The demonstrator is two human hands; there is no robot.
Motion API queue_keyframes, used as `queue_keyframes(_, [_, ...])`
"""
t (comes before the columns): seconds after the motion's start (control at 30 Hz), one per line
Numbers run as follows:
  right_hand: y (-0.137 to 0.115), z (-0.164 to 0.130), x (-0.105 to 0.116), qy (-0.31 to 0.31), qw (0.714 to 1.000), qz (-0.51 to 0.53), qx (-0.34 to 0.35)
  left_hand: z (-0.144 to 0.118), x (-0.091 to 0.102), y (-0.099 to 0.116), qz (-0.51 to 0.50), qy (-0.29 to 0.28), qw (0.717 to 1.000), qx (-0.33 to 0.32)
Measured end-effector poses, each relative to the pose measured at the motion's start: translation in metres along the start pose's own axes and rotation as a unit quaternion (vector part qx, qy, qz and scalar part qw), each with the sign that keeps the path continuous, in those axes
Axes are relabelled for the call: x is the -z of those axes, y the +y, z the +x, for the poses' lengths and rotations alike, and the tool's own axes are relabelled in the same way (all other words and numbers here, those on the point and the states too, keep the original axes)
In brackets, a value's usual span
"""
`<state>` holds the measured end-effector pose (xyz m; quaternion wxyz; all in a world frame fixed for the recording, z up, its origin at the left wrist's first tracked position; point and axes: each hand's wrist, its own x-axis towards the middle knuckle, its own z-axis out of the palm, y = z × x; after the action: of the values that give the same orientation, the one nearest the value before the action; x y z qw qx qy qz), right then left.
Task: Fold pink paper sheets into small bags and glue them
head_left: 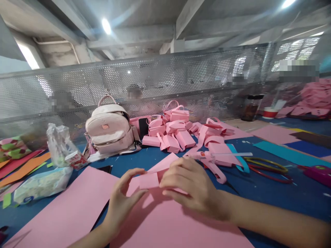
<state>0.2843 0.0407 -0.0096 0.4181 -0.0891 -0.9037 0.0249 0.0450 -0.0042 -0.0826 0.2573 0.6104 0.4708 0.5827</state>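
Between my hands is a small folded pink paper piece (149,181), box-like at its near face, held just above a large pink sheet (165,227). My left hand (120,201) grips its left side, with thumb below and index finger above. On the right side, my right hand (192,187) closes over the piece with bent fingers, hiding that end. A pink glue gun (213,165) lies just beyond my right hand, with a translucent glue stick (238,154) sticking out. Several small pink paper baskets (178,127) with looped handles are piled behind my hands.
Another pink sheet (74,206) lies at left. A pale backpack (110,132), a plastic bag (58,144) and a small carton (75,159) stand behind it. Coloured strips (287,156), cable loops (269,168) and a purple object (319,174) occupy the right. A perforated metal panel (165,75) rises behind.
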Motion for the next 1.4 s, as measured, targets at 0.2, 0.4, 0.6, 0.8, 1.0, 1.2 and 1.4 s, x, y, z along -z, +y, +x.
queue_keyframes(0.2, [0.008,0.008,0.002,-0.073,0.991,-0.1,-0.042,-0.005,0.001,0.0,0.011,-0.025,1.0,0.011])
queue_keyframes(0.4, [0.013,0.006,-0.001,-0.065,0.994,-0.044,-0.076,-0.008,0.002,0.002,0.014,-0.037,0.999,-0.026])
queue_keyframes(0.6, [0.011,0.003,-0.005,-0.025,0.996,0.026,-0.078,-0.009,0.0,0.006,0.008,-0.033,0.997,-0.064])
queue_keyframes(0.8, [0.011,0.002,-0.008,-0.021,0.992,0.073,-0.101,-0.007,0.0,0.008,0.012,-0.048,0.996,-0.072])
queue_keyframes(1.0, [0.01,0.005,-0.007,-0.032,0.988,0.069,-0.136,-0.004,-0.005,0.008,0.005,-0.042,0.996,-0.081])
queue_keyframes(1.2, [0.011,0.005,-0.011,-0.014,0.976,0.104,-0.19,-0.005,-0.007,0.006,0.022,-0.046,0.993,-0.11])
queue_keyframes(1.4, [0.013,0.001,-0.016,0.017,0.974,0.118,-0.193,-0.007,-0.007,0.008,0.016,-0.065,0.994,-0.089])
